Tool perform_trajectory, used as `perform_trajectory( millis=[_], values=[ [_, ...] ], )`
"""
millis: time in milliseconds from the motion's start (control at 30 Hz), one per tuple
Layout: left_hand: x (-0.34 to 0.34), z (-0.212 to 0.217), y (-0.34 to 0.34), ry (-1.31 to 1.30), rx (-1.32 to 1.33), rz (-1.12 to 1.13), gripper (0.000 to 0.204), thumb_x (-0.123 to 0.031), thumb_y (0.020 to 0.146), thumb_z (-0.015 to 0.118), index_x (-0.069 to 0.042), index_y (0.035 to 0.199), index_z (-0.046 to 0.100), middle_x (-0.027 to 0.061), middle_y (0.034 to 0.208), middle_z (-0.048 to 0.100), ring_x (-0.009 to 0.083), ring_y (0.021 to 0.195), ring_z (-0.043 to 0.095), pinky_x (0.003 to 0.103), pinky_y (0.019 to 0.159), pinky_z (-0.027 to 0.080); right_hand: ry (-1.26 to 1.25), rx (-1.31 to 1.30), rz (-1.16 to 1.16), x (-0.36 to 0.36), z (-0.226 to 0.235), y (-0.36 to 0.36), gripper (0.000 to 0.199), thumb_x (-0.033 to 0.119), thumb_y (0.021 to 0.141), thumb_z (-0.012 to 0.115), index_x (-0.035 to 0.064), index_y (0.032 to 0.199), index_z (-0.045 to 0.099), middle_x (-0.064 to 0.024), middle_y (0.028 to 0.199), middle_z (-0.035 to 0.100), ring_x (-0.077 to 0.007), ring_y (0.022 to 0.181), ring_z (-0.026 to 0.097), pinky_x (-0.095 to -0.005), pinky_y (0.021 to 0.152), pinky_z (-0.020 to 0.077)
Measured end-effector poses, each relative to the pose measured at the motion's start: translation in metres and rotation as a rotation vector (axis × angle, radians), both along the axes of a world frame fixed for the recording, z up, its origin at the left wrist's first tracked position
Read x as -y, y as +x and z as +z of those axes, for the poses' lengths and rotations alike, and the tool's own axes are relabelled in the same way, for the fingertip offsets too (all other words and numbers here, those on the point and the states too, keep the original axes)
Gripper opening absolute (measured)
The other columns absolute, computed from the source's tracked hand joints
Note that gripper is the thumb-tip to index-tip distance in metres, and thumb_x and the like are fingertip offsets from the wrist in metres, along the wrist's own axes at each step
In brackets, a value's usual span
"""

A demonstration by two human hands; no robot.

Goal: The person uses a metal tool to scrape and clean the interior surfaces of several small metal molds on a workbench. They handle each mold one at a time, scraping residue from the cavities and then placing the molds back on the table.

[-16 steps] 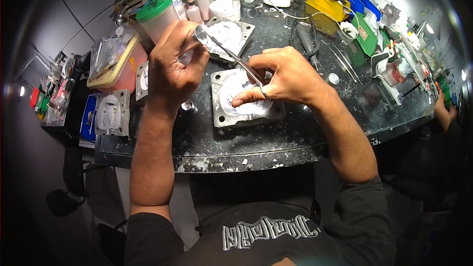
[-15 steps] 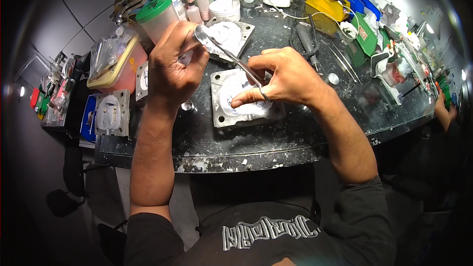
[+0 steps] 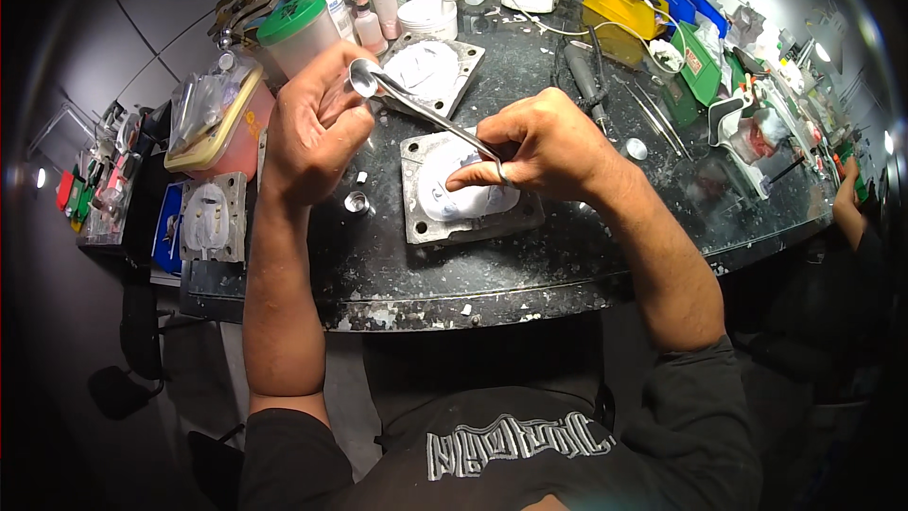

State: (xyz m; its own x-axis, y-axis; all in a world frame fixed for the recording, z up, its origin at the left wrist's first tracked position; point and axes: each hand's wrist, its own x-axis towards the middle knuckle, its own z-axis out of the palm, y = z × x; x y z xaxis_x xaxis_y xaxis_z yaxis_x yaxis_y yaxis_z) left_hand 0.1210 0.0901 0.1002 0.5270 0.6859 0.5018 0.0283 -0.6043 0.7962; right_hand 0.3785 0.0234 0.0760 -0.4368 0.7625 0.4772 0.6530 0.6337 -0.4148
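Note:
My left hand [image 3: 317, 118] is closed around a small silver cylinder [image 3: 362, 78], its round open end facing up toward me. A long metal pliers-like tool [image 3: 430, 114] slants from my right hand [image 3: 539, 147] to the cylinder's rim. My right fingers and thumb are wrapped over its handles; whether the tip touches the rim I cannot tell. Beneath the right hand lies a square metal flask half [image 3: 416, 213] with white plaster in it, partly covered by the fingers. A small silver cup [image 3: 357, 202] stands on the bench below my left hand.
A second plaster-filled flask half [image 3: 463, 61] lies behind, another [image 3: 213, 218] at the left edge. Nearby stand a green-lidded jar [image 3: 295, 19] and a pink tub [image 3: 241, 123]. Right are a rotary handpiece [image 3: 582, 71] and thin metal instruments [image 3: 657, 123]. Someone else's hand [image 3: 849, 189] shows far right.
My left hand has shifted left and slightly down with the cylinder, whose open end now turns more toward me. The tool's tip followed leftward. My right hand barely moved.

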Motion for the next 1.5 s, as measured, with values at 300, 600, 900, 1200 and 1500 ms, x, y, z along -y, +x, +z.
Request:
perform_trajectory(
  millis=[300,600,900,1200,1500],
  values=[
    [-0.008,-0.004,0.002,0.043,0.225,-0.043,0.031,-0.006,0.094,0.074,0.001,0.121,0.06,0.003,0.103,0.067,0.0096,0.098,0.065,0.024,0.091,0.053,-0.051,-0.033,-0.074,-0.003,0.0,-0.001,0.059,0.054,0.077,0.085,0.0036,0.064,0.058,-0.0098,0.056,0.055,-0.0244,0.051,0.057,-0.0357,0.053,0.0471],
    [-0.008,-0.01,0.005,0.084,0.177,-0.048,0.033,-0.008,0.096,0.072,0.003,0.125,0.063,0.0053,0.114,0.07,0.0133,0.114,0.064,0.028,0.101,0.051,-0.048,0.01,-0.123,0.001,0.004,-0.004,0.064,0.07,0.071,0.081,0.0065,0.078,0.073,-0.0095,0.068,0.066,-0.0264,0.069,0.068,-0.0379,0.067,0.0536],
    [0.006,0.001,0.004,0.122,0.127,0.017,0.03,-0.017,0.099,0.07,0.002,0.122,0.067,0.0019,0.1,0.069,0.0089,0.098,0.064,0.023,0.089,0.05,-0.025,-0.112,-0.083,0.001,-0.003,-0.006,0.053,0.053,0.078,0.085,0.0039,0.071,0.068,-0.0068,0.055,0.06,-0.0211,0.049,0.057,-0.032,0.052,0.0472],
    [-0.005,0.006,-0.012,-0.285,0.097,-0.119,0.05,-0.048,0.105,0.054,0.0,0.099,0.068,-0.0055,0.068,0.048,0.0027,0.059,0.033,0.021,0.053,0.024,0.053,0.002,-0.068,0.002,-0.001,-0.006,0.054,0.05,0.079,0.085,0.0041,0.064,0.059,-0.0117,0.053,0.053,-0.0262,0.047,0.056,-0.0357,0.051,0.0478],
    [-0.005,0.001,-0.007,-0.288,0.159,-0.229,0.053,-0.051,0.104,0.052,-0.001,0.097,0.067,-0.0056,0.068,0.047,0.003,0.059,0.035,0.021,0.053,0.025,-0.117,0.111,-0.15,0.012,0.011,-0.015,0.079,0.081,0.062,0.078,0.0072,0.086,0.068,-0.0088,0.081,0.064,-0.0278,0.086,0.064,-0.0406,0.076,0.0534]
  ],
)
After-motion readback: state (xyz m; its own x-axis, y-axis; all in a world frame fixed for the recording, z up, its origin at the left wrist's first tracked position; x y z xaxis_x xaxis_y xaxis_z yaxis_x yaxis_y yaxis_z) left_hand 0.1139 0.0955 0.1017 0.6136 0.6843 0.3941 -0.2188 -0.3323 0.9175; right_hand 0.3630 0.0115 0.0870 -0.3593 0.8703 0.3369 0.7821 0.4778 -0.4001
